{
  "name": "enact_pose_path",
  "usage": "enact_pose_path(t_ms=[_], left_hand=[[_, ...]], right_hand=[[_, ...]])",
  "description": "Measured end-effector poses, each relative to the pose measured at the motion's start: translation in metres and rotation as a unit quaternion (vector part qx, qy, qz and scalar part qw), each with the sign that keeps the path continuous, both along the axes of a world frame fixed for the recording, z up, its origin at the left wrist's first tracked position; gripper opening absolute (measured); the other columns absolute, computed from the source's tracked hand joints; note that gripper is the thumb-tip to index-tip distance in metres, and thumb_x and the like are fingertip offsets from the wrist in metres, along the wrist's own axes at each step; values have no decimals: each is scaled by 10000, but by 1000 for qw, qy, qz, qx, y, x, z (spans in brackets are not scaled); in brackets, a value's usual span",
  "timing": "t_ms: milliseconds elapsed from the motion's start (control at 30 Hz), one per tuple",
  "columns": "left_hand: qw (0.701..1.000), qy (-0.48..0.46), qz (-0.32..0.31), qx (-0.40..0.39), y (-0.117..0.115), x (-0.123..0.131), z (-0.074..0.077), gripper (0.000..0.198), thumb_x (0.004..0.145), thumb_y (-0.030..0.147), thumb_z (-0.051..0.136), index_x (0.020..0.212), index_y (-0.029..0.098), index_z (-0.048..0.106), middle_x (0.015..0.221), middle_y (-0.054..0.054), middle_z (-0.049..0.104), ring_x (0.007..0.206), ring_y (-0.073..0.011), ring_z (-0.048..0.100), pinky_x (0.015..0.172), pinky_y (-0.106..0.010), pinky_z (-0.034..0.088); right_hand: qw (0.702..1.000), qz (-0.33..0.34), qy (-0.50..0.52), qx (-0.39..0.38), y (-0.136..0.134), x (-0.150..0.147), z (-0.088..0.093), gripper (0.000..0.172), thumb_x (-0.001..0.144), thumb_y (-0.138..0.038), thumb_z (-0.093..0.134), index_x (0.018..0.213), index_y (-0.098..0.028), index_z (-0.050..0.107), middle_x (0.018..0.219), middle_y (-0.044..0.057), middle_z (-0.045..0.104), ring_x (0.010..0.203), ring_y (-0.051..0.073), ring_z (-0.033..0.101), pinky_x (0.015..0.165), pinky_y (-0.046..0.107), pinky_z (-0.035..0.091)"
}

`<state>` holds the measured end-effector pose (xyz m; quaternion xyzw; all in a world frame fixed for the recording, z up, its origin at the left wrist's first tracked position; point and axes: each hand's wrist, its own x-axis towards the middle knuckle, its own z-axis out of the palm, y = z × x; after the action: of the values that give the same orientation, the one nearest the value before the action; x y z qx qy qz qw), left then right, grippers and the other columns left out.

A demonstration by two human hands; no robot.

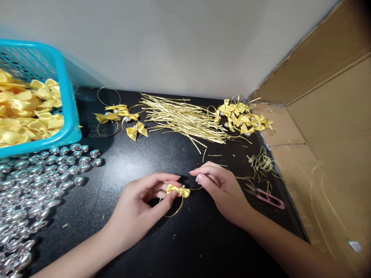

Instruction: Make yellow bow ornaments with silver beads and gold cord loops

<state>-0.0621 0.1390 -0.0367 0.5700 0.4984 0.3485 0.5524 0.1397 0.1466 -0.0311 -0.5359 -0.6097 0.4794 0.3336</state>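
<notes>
My left hand [145, 204] is closed on a small yellow ribbon bow [176, 190], pinching it between thumb and fingers. A silver bead [183, 186] shows at the bow's upper edge, and a gold cord loop [178, 210] hangs below it. From the bow a thin cord [196, 189] runs right toward my right hand [217, 185]. That hand's thumb and index finger are pinched together at the cord's far end; the exact grip is partly hidden. Pink-handled thread snips [268, 197] lie to the right of my right hand.
At left stands a blue basket [68, 104] of yellow bows, with many silver beads [43, 185] before it. Gold cord strips [185, 119] lie at the back, between bows with loops [127, 116] and a bow pile [243, 117]. Thread scraps [262, 164] lie near the cardboard [330, 116].
</notes>
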Motion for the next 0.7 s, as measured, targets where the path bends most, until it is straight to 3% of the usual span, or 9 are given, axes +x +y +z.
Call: enact_pose_path(t_ms=[200,400,700], left_hand=[[1000,-19,-2,-9,1,0,-1,183,782,140,643,961,175,658,805,-33,776,685,-137,738,643,-175,602],[1000,-13,-4,-13,0,0,-1,199,798,142,630,992,183,645,837,-27,770,705,-122,735,671,-161,595],[1000,-10,-10,-23,-1,-2,-3,195,810,165,629,1004,182,635,826,-33,757,680,-123,727,652,-170,591]], right_hand=[[999,36,-28,18,-1,-4,4,144,844,-182,561,807,-189,700,609,-46,514,565,85,463,568,215,384],[993,64,-78,62,-4,-10,2,119,777,-171,650,881,-177,707,640,-34,515,590,96,475,562,219,368],[988,64,-113,89,-6,-12,-2,73,792,-142,632,746,-169,681,614,-34,475,579,96,464,568,224,349]])
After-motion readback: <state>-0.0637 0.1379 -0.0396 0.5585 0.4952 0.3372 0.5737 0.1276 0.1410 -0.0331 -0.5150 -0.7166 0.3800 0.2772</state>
